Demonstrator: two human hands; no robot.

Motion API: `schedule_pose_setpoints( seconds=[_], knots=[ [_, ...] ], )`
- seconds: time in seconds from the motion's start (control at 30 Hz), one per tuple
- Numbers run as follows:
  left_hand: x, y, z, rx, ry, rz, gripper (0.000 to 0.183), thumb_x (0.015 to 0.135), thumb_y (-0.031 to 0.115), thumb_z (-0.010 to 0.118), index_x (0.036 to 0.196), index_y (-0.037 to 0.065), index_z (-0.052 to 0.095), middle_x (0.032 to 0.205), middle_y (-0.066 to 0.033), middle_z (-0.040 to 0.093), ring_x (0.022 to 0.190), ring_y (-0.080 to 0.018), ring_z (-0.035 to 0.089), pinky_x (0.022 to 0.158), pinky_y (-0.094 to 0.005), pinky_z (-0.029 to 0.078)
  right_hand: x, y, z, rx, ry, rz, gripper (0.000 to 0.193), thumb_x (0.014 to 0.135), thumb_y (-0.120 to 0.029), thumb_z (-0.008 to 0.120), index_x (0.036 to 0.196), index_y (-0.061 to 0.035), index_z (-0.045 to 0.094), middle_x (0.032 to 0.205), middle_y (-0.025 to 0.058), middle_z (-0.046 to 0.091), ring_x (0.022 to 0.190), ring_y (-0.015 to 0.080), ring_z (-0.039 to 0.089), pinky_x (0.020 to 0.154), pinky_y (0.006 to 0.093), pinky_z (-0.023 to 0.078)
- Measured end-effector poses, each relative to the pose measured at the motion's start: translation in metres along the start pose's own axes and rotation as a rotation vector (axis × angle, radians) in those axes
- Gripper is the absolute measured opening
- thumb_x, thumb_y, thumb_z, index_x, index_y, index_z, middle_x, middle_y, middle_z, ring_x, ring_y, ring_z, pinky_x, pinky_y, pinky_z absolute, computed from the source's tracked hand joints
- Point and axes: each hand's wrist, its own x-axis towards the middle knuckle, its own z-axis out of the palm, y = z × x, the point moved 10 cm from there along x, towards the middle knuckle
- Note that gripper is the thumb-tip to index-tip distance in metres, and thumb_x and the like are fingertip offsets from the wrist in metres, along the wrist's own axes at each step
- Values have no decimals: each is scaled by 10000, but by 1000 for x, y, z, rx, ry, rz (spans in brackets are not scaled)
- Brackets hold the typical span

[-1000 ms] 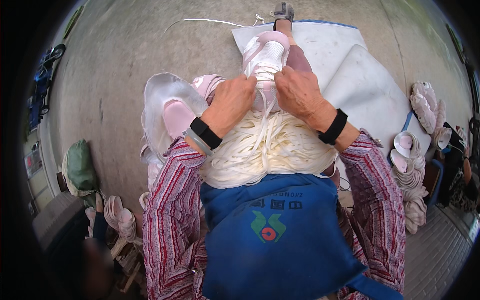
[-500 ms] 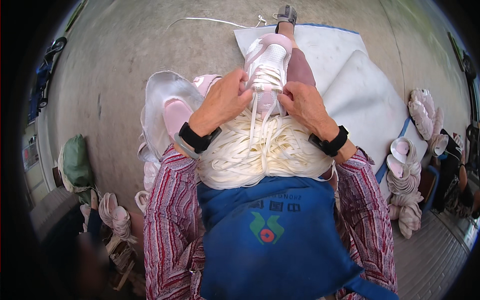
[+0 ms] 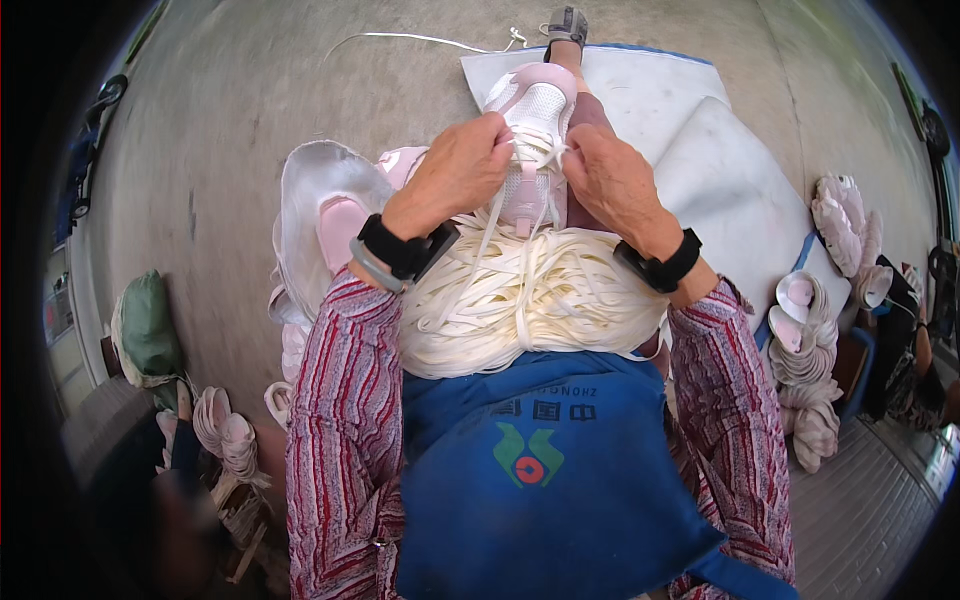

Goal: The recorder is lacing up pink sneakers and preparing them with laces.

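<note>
A white and pink sneaker upper points away from me, just beyond a thick bundle of cream laces on my lap. Across its throat runs a white shoelace, its ends trailing down over the bundle. At the left side of the eyelets, my left hand is closed with fingertips pinching the lace. My right hand pinches it on the opposite side, knuckles up. Both fingertips are partly hidden. Beneath the bundle hangs a blue apron.
Left of my wrist lie a silvery-lined piece and a pink upper. A white sheet spreads at right. Stacked uppers stand beyond my right arm, more at lower left near a green sack. Other people show at both sides.
Both hands have moved up along the upper, away from my lap, and closer together. The lace across the throat is now bunched between them.
</note>
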Motion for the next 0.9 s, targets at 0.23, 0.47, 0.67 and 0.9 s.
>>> schedule_pose_setpoints(
  seconds=[0.23, 0.47, 0.67, 0.9],
  knots=[
    [-14, -25, 9, -153, -90, -178, 301, 820, 193, 637, 1030, 1, 539, 920, -83, 596, 699, -150, 574, 645, -283, 472, -13, 29, 28, 282, -220, 212, 313, 851, -285, 588, 815, 21, 644, 700, 209, 628, 645, 391, 607, 613, 461, 478],
    [-15, -38, 26, -344, -132, -279, 164, 919, 163, 525, 972, 22, 590, 745, -5, 582, 590, -77, 534, 526, -232, 463, -1, 3, 10, 51, -41, 11, 215, 836, -160, 546, 735, 18, 610, 730, 204, 637, 675, 376, 632, 624, 467, 498],
    [1, -20, 21, -322, -96, -275, 173, 937, 166, 487, 930, 20, 581, 726, -9, 573, 542, -81, 537, 491, -218, 465, 23, 13, 3, -21, -33, 31, 150, 844, -128, 555, 894, 10, 581, 806, 192, 634, 714, 359, 630, 633, 420, 499],
    [-38, -28, 0, -211, -59, -216, 203, 860, 201, 574, 894, 1, 572, 740, -106, 617, 631, -216, 610, 601, -332, 478, -24, 5, -25, 333, 80, -42, 195, 794, -64, 577, 986, -67, 609, 842, 148, 607, 702, 332, 612, 655, 400, 505]
  ],
)
